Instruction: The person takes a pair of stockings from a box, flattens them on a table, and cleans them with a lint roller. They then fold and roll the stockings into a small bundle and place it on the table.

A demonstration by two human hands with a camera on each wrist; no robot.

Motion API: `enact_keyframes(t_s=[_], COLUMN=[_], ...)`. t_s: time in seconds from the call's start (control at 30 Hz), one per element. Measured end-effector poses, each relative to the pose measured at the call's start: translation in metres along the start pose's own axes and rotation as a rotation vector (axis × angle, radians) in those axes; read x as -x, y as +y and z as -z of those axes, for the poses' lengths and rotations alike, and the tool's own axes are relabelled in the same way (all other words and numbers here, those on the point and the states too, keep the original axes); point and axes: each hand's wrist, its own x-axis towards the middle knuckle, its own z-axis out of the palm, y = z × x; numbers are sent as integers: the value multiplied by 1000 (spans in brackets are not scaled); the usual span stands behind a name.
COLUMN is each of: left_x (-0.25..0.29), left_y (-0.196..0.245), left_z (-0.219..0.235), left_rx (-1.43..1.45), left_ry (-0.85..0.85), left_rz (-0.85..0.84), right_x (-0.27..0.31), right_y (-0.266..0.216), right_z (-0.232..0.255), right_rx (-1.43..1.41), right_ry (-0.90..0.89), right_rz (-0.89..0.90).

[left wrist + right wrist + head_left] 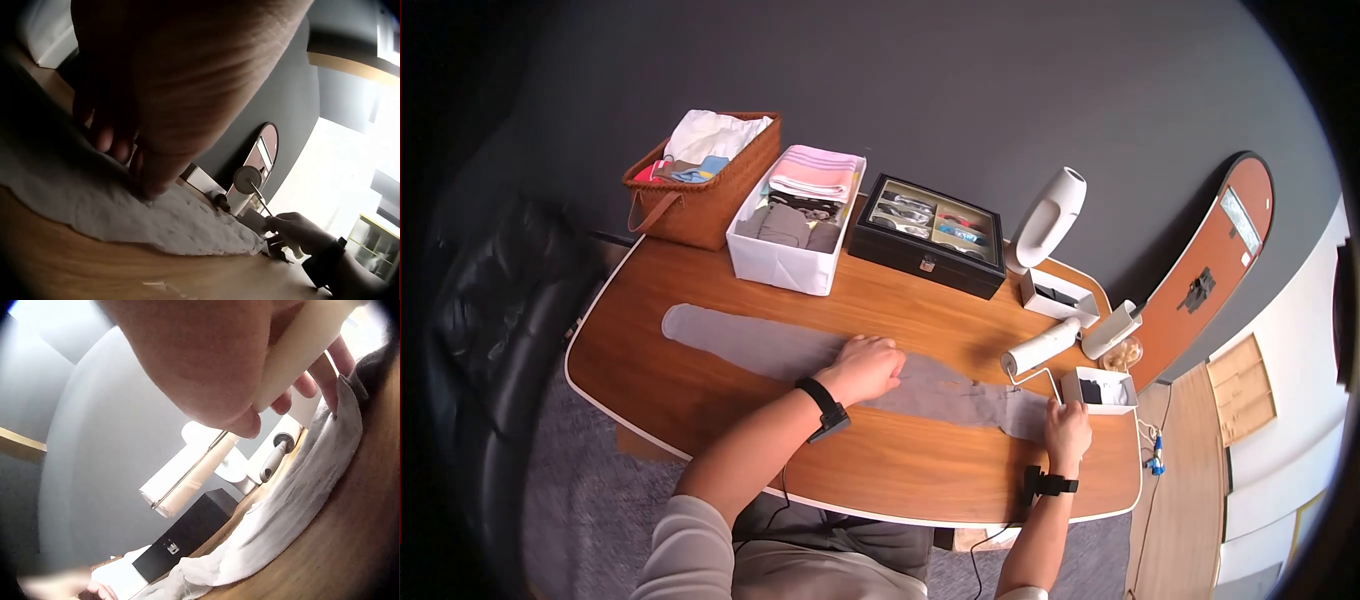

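Note:
A long grey piece of cloth [750, 343], shaped like a stocking with a rounded left end, lies stretched along the wooden table. My left hand [866, 368] rests on its middle, fingers bent down; in the left wrist view the fingertips [122, 150] are right at the fabric [134, 219]. My right hand [1068, 436] grips the handle [1055, 388] of a lint roller. The roller's white cylinder [1040, 348] hangs beyond the hand, above the cloth's far side. In the right wrist view, fingers of this hand [200, 356] reach past the handle to the cloth's raised corner [350, 400].
A brown basket [710, 215] of clothes, a white bin [785, 262] of folded textiles and a black glasses case [925, 262] line the back. Rightward stand a white upright device [1048, 220], small white boxes [1112, 405], a glass bowl [1122, 352] and a mirror [1200, 280].

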Motion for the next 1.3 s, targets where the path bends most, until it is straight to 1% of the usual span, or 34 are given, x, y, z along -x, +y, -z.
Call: enact_keyframes(t_s=[0.07,0.17,0.2,0.3,0.33,0.43,0.53,0.63,0.67,0.77,0.83,0.87,0.93,1.0,1.03,1.1,1.13,1.17,1.23,1.27,1.3], left_x=[3,7,7,3,1,-10,-21,-26,-25,-4,33,55,102,141,154,172,177,178,174,171,172], left_y=[-4,-1,-4,-6,-7,-6,-11,-28,-24,-31,-37,-55,-73,-86,-92,-109,-117,-124,-137,-141,-143], left_z=[1,19,22,36,38,45,31,5,13,19,43,46,70,92,100,99,97,93,86,86,84], left_rx=[0,132,118,354,404,435,424,142,156,98,-91,-100,-148,-169,-181,-220,-236,-234,-229,-201,-210], left_ry=[-3,71,103,31,32,-7,34,121,58,307,336,385,358,315,287,272,267,232,161,115,115], left_rz=[-4,-25,-51,65,91,159,158,71,143,113,173,189,360,581,686,742,770,806,874,897,901], right_x=[3,4,4,5,5,4,3,2,2,5,7,8,9,12,12,13,16,20,29,35,40], right_y=[-4,-7,-7,-8,-10,-11,-4,0,3,6,5,1,-9,-21,-32,-58,-66,-79,-105,-117,-125], right_z=[7,10,9,11,13,13,7,5,5,7,10,12,20,34,39,46,39,31,26,26,25], right_rx=[-15,-40,-50,-42,-34,-24,12,63,71,71,76,83,60,5,-12,-42,-150,-269,-291,-272,-252], right_ry=[1,25,43,44,38,20,29,29,14,4,15,36,75,105,60,-23,12,14,-129,-150,-171], right_rz=[7,19,24,15,10,0,10,-1,-1,11,-8,-20,-10,40,64,114,202,252,273,301,331])
